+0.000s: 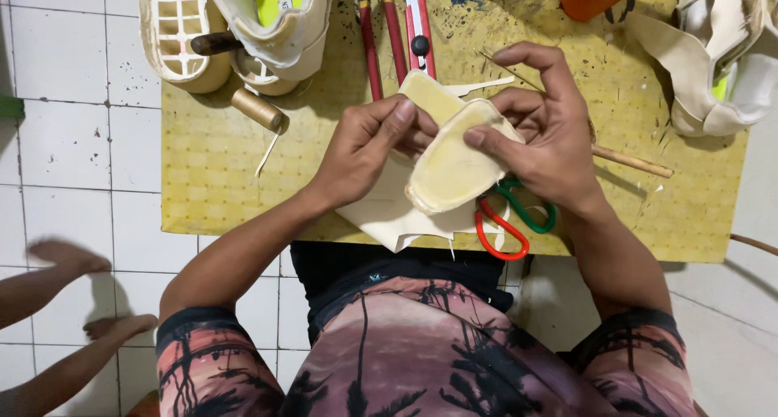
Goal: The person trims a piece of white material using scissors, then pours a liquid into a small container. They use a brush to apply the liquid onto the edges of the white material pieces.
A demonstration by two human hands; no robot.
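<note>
- Shoe-sole piece [454,162], pale yellow with a raised rim, is held up over the yellow work mat [219,158], above a cream sheet [381,214].
- Left hand [365,145] pinches its upper end; right hand [547,133] clasps its right edge, fingers closed on it.
- Judging by the bare surface, nothing is joined to it yet.
- Red-and-green scissors [510,222], thread spool [258,109] and unfinished shoes [713,60] lie untouched nearby.

A single head-worn camera looks almost straight down from close above, over the wearer's lap and forearms, onto a yellow worktop [211,166] on a white tiled floor [73,141]. The worktop's far edge is cropped at top.
</note>
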